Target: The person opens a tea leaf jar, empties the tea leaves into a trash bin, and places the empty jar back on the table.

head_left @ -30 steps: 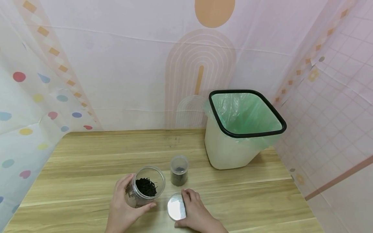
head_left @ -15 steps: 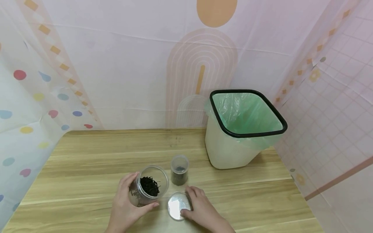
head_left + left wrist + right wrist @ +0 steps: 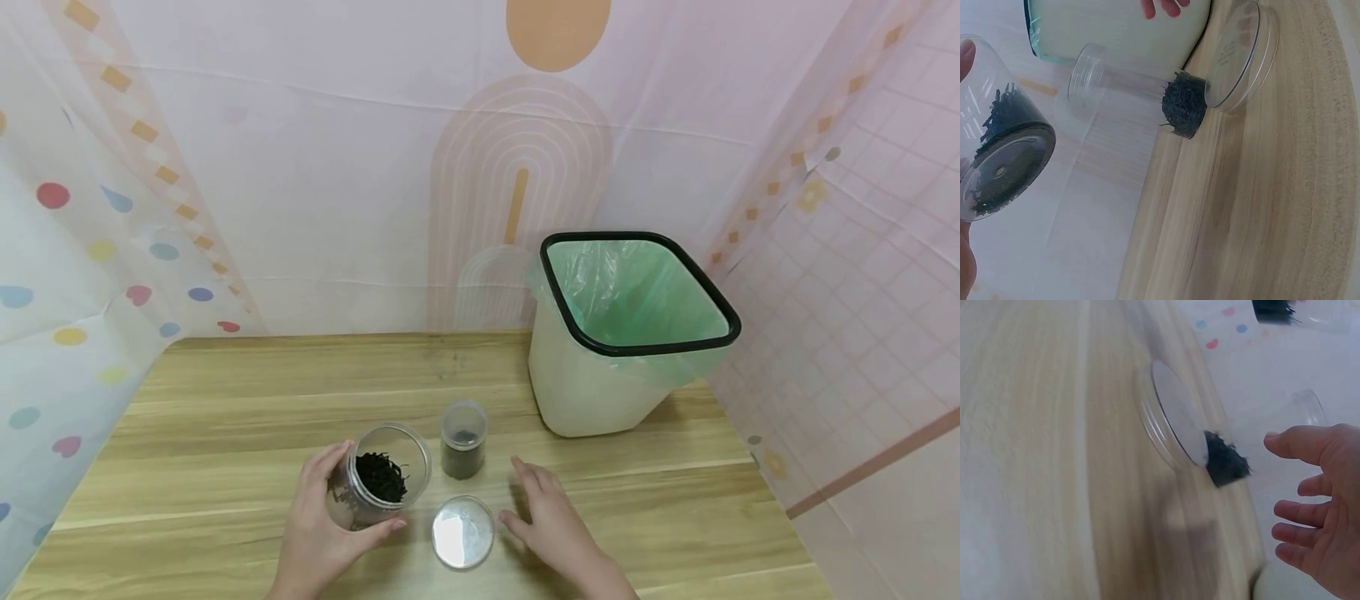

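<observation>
My left hand (image 3: 318, 527) grips a wide clear jar (image 3: 378, 479) by its side, thumb in front and fingers behind. The jar has no lid on, leans a little and is raised off the table, as the left wrist view shows. Dark dried strips, like loose tea leaves (image 3: 1007, 119), lie in its bottom. A clear round lid (image 3: 463, 533) lies flat on the table between my hands. To the right of the lid, my right hand (image 3: 1329, 494) holds nothing, its fingers relaxed and apart from it. Behind the lid stands a narrower clear jar (image 3: 462, 442) with similar dark strips (image 3: 1184, 105) inside.
At the back right of the wooden table (image 3: 285, 392) stands a cream trash bin (image 3: 577, 392) with a black rim and a green liner bag (image 3: 637, 292). Patterned cloth (image 3: 322, 192) hangs behind the table and along both sides.
My right hand has let go of the lid and moved off to the right. The lid now lies on the table. The jar in my left hand has shifted slightly right.
</observation>
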A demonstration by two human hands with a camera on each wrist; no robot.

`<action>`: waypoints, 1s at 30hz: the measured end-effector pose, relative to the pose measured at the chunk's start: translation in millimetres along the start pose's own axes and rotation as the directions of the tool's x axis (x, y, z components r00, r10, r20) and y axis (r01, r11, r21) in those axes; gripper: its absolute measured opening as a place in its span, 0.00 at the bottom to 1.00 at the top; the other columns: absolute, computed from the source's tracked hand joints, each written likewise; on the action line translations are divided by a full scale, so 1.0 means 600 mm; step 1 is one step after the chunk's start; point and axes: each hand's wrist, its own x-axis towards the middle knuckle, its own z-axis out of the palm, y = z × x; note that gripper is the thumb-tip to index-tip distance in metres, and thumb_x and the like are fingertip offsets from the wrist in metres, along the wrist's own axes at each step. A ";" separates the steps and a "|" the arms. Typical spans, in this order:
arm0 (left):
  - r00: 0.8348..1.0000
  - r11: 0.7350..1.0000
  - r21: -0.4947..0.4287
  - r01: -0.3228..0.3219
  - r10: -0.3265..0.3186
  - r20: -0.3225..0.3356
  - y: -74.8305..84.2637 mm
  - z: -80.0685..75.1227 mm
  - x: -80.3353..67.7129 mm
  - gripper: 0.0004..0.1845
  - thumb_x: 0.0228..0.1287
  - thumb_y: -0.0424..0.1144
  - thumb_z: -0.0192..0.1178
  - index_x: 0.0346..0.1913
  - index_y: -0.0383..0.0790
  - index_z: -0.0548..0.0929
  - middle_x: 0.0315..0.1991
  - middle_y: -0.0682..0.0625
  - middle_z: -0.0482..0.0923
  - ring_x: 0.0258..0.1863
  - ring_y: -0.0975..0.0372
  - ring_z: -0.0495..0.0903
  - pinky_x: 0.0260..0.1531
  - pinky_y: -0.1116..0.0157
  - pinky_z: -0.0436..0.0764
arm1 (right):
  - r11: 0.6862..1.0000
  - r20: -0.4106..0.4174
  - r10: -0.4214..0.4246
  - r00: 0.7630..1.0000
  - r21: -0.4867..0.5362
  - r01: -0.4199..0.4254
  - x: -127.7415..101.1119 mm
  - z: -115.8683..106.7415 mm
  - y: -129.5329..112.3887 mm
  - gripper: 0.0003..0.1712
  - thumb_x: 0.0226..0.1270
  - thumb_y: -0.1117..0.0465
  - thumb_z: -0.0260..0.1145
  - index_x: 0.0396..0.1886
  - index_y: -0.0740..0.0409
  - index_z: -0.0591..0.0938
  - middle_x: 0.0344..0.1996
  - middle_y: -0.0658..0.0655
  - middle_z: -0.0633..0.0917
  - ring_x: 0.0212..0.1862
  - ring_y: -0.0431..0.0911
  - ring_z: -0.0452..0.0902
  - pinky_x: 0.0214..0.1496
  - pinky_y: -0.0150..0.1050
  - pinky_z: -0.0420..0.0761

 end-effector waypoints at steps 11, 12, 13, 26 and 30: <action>1.000 1.000 0.007 -0.023 0.023 -0.015 0.000 -0.001 0.003 0.57 0.28 0.61 0.76 0.60 0.27 0.68 0.54 0.37 0.69 0.59 0.70 0.64 0.62 0.77 0.60 | 0.995 -0.093 0.000 0.996 -0.099 -0.009 -0.006 -0.046 0.022 0.45 0.59 0.49 0.66 0.70 0.63 0.58 0.69 0.64 0.59 0.69 0.62 0.53 0.65 0.61 0.57; 1.000 1.000 0.005 -0.021 0.021 -0.016 0.000 -0.001 0.002 0.57 0.26 0.60 0.77 0.60 0.27 0.68 0.54 0.37 0.69 0.59 0.70 0.64 0.62 0.77 0.60 | 0.994 -0.099 -0.002 0.995 -0.105 -0.008 -0.008 -0.049 0.024 0.45 0.59 0.49 0.66 0.70 0.63 0.58 0.69 0.64 0.58 0.69 0.61 0.53 0.65 0.61 0.57; 1.000 1.000 0.003 -0.020 0.020 -0.017 0.000 -0.001 0.002 0.57 0.26 0.59 0.77 0.60 0.27 0.68 0.54 0.37 0.69 0.59 0.70 0.64 0.62 0.77 0.60 | 0.994 -0.108 -0.005 0.994 -0.111 -0.007 -0.009 -0.053 0.026 0.46 0.59 0.49 0.67 0.70 0.64 0.58 0.69 0.64 0.58 0.69 0.62 0.53 0.65 0.61 0.57; 0.998 0.999 -0.002 -0.050 0.050 -0.044 0.001 0.003 0.007 0.55 0.31 0.63 0.73 0.60 0.27 0.68 0.54 0.37 0.70 0.60 0.68 0.64 0.62 0.75 0.60 | 0.985 -0.238 -0.048 0.970 -0.173 0.007 -0.018 -0.110 0.055 0.45 0.56 0.57 0.70 0.67 0.72 0.60 0.67 0.71 0.58 0.67 0.67 0.53 0.63 0.64 0.59; 0.997 0.998 -0.009 -0.061 0.060 -0.048 0.003 0.004 0.009 0.55 0.33 0.64 0.72 0.60 0.27 0.68 0.54 0.37 0.70 0.60 0.68 0.64 0.63 0.75 0.60 | 0.988 -0.264 -0.023 0.964 -0.156 -0.020 -0.025 -0.117 0.066 0.44 0.56 0.58 0.70 0.66 0.73 0.60 0.67 0.71 0.59 0.66 0.66 0.55 0.62 0.63 0.60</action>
